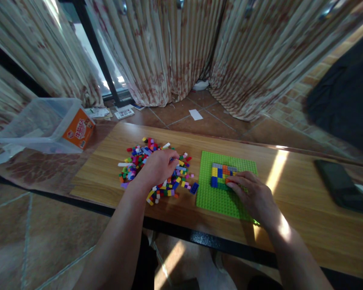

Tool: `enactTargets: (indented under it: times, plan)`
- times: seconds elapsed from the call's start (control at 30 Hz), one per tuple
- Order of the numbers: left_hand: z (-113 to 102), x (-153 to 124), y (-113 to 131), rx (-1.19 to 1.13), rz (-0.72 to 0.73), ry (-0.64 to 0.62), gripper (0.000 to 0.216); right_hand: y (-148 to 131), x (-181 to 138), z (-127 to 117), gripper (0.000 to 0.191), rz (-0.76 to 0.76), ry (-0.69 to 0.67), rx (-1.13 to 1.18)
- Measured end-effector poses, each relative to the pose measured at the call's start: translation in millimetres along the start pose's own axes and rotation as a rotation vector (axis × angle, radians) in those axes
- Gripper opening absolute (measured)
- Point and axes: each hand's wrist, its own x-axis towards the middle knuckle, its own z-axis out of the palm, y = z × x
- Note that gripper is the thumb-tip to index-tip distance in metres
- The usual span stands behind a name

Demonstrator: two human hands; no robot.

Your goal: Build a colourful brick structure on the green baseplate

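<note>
Loose colourful building bricks (133, 171) lie in a heap on the wooden table. My left hand (159, 167) reaches over the heap, its fingers bent and closed in a pinch; whatever is between the fingertips is hidden. To the right lies a green baseplate (211, 203) with studs. A low block of joined bricks (219, 173) in blue, yellow, orange, grey and green sits on it. My right hand (252, 191) rests over the right side of this block. Its thumb and fingers close around a small orange brick at the block, partly covered by the fingertips.
A dark blue brick (194, 188) lies between heap and baseplate. A clear plastic bin (45, 139) with an orange label stands at the left. On the right is a dark phone-like object (340, 185). Curtains (175, 52) hang behind the table (99, 177).
</note>
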Motion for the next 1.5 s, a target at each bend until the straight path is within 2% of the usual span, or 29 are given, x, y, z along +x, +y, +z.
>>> enactTargets:
  times: [0.13, 0.3, 0.43, 0.7, 0.8, 0.9, 1.0, 1.1, 1.27, 1.5]
  plan:
    - [1, 0, -1, 0.002, 0.015, 0.001, 0.020, -4, -1, 0, 0.024, 0.013, 0.049, 0.019]
    - [1, 0, -1, -0.004, 0.015, 0.006, 0.019, -5, 0, 1, 0.021, 0.146, 0.023, 0.121]
    - [1, 0, 0, -0.006, 0.016, 0.004, 0.019, -3, 1, -2, 0.026, 0.240, 0.007, 0.172]
    - [1, 0, 5, -0.074, -0.005, -0.003, 0.017, 4, -1, -2, 0.024, 0.421, 0.116, 0.234]
    - [13, 0, 22, -0.122, 0.098, 0.043, 0.018, 7, -1, 0, 0.022, 0.472, 0.097, 0.297]
    - [37, -2, 49, -0.123, 0.270, 0.058, 0.021, 10, 0, 2, 0.022, 0.508, 0.060, 0.379]
    - [63, -6, 77, -0.052, 0.338, -0.006, 0.025, 11, 2, 2, 0.022, 0.503, 0.057, 0.422]
    - [81, -9, 96, 0.003, 0.364, -0.081, 0.023, 8, 4, 1, 0.021, 0.509, 0.062, 0.416]
    - [91, -10, 104, 0.026, 0.370, -0.134, 0.020, 2, 8, 0, 0.021, 0.538, 0.071, 0.399]
    - [98, -10, 102, -0.020, 0.362, -0.108, 0.025, 6, 10, 5, 0.019, 0.552, 0.062, 0.501]
